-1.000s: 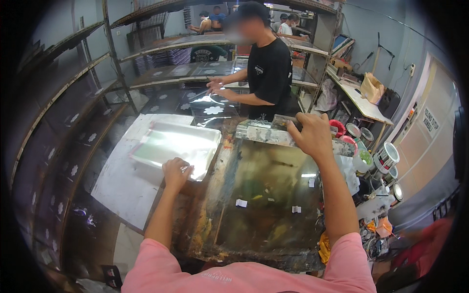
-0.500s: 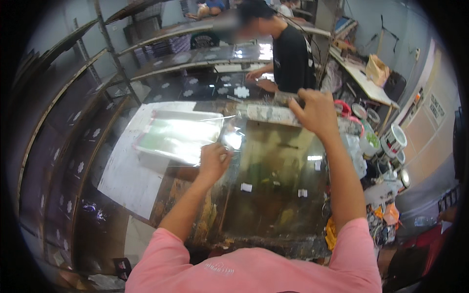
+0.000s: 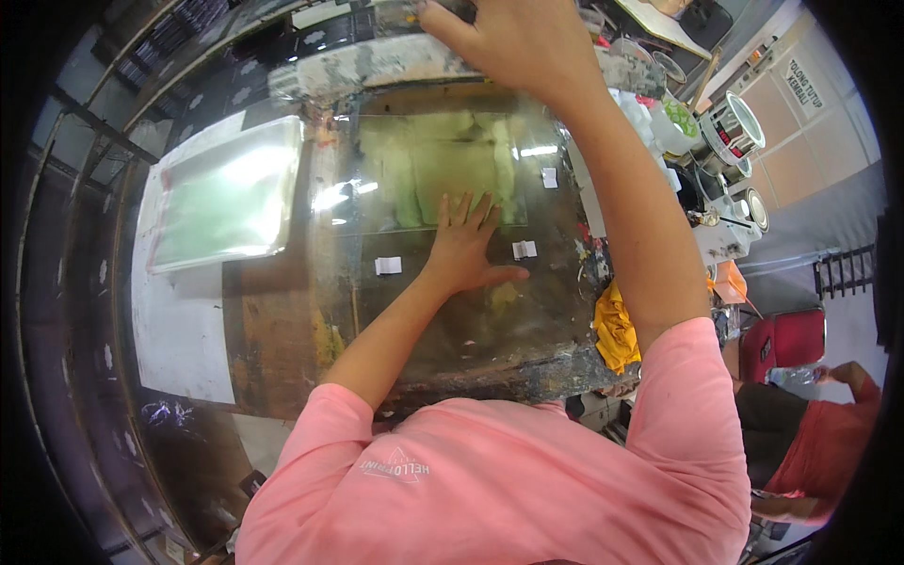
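Seen from above, nearest the lens, pink sleeves and shoulders filled the lower frame. Just beyond, the left hand point(image 3: 463, 247) was laid flat, fingers spread, palm down on a clear sheet point(image 3: 428, 169) resting on a grimy, paint-stained table point(image 3: 282, 320). The sheet lay mid-table, a pale green panel showing through it w/ glare on the left part. Small white tape tabs point(image 3: 388, 266) were seen at the sheet's near corners and one at its right edge.

Farther off, the right hand point(image 3: 513, 42) was stretched to the table's far edge, fingers closed over a paint-crusted frame bar point(image 3: 377, 61); what sat under the palm could not be told.

Judged from this: the sheet would likely be best kept flat and square between the tabs, w/ even pressure from the spread palm, no sliding, and the bar brought down slowly so nothing shifts. The film looked thin, glossy, prob. slippery and easily creased.

To the left, a stack of shiny clear bags point(image 3: 226, 193) lay on a white board point(image 3: 179, 320), just beside the table. To the right, a yellow rag point(image 3: 617, 330) hung at the table's edge, and tins point(image 3: 734, 127) were crowded on a side bench. At far right, another person in red point(image 3: 819, 443) was partly seen, well apart. Dark racks point(image 3: 85, 141) curved along the left rim.
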`<state>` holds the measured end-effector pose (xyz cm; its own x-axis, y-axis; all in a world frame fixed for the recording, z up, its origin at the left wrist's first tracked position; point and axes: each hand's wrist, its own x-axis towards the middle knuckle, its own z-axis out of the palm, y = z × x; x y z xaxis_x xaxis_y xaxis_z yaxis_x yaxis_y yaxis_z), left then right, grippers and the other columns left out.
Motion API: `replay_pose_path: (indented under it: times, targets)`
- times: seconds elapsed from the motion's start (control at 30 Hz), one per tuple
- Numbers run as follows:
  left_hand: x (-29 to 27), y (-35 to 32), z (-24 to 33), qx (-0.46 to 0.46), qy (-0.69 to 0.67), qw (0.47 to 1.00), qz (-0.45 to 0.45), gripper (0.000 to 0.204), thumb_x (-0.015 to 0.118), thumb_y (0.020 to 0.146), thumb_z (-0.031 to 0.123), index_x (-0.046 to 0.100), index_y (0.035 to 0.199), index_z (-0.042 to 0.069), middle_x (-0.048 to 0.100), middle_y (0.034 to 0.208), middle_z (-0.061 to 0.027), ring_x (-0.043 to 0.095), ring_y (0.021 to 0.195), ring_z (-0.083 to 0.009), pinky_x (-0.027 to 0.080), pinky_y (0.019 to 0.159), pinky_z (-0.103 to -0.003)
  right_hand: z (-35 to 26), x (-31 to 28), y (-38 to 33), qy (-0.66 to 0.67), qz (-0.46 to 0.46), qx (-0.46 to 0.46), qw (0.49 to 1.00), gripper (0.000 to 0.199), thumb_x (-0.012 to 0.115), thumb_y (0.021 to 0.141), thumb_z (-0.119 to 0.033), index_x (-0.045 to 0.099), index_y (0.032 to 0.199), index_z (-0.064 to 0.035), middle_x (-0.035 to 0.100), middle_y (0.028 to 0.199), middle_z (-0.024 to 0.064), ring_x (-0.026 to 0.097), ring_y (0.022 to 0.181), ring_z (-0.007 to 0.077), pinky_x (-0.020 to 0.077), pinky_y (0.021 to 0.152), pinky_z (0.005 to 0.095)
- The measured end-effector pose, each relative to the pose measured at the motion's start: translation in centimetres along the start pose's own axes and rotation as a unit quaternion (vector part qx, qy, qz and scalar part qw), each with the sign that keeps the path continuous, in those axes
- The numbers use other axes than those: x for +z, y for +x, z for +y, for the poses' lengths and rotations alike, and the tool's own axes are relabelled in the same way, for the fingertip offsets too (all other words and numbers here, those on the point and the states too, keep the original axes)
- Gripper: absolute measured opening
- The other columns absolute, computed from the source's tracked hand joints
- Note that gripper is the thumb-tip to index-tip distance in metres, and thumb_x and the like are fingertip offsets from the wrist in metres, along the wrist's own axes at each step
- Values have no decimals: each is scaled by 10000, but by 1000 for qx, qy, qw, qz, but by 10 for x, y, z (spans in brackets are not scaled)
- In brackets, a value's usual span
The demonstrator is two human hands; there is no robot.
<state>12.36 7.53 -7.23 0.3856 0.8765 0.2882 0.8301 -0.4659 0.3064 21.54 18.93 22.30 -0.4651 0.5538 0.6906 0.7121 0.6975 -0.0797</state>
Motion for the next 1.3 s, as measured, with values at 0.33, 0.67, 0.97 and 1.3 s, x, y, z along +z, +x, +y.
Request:
replay_pose_path:
  times: [0.33, 0.67, 0.97, 1.3]
  targets:
    - [4, 8, 37, 26, 18, 999, 14, 1263, 522, 707, 984, 551, 1468, -24, 503, 1529, -220, 439, 1432, -452, 27, 1202, -778, 5, 4, 5, 31, 8, -10, 999, 532, 592, 926, -450, 726, 697, 11, 689, 684, 227, 692, 700, 395, 490, 798, 496]
    - [10, 5, 36, 49, -5, 998, 34, 1167, 544, 750, 937, 580, 1439, -3, 564, 1458, -199, 517, 1359, -416, 109, 1204, -757, 0, 4, 2, -13, -2, 2, 1000, 503, 584, 929, -458, 743, 762, -11, 702, 730, 227, 701, 759, 404, 481, 857, 511]
    - [-97, -12, -2, -252, -325, 888, 206, 834, 896, 806, 460, 577, 1428, 6, 686, 1120, -130, 690, 1026, -285, 545, 999, -442, -6, 3, -15, -15, 31, 24, 999, 437, 647, 906, -403, 703, 1039, 10, 720, 818, 233, 701, 823, 405, 513, 791, 491]
    - [-144, -74, -43, -240, -459, 815, 258, 1016, 916, 826, 341, 364, 1578, -63, 662, 1319, -203, 663, 1180, -263, 562, 985, -383, -30, 40, -131, -65, -22, -21, 997, 589, 694, 925, -421, 628, 1373, -45, 721, 938, 137, 655, 875, 313, 438, 802, 449]
